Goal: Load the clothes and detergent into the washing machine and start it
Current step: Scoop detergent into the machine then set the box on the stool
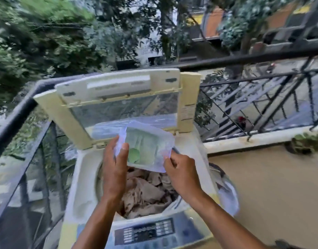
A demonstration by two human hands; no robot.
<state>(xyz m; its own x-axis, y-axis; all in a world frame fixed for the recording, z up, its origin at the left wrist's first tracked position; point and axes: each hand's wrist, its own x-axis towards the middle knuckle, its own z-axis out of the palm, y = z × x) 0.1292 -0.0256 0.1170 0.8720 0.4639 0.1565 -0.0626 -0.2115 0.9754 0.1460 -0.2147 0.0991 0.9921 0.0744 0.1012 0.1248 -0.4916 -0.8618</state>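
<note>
A white top-loading washing machine (84, 177) stands on a balcony with its lid (118, 97) folded up at the back. Beige and brown clothes (147, 193) fill its drum. Both hands hold a clear plastic detergent packet (147, 148) with pale green contents above the drum opening. My left hand (115, 164) grips the packet's left edge, thumb on its front. My right hand (179, 169) pinches its lower right corner. The dark control panel (145, 230) lies at the machine's near edge.
A black metal railing (262, 97) runs behind and to the left of the machine, with trees and buildings beyond. A beige balcony wall (280, 186) is to the right, with a potted plant (309, 141) on its ledge. White plastic (228, 196) hangs at the machine's right side.
</note>
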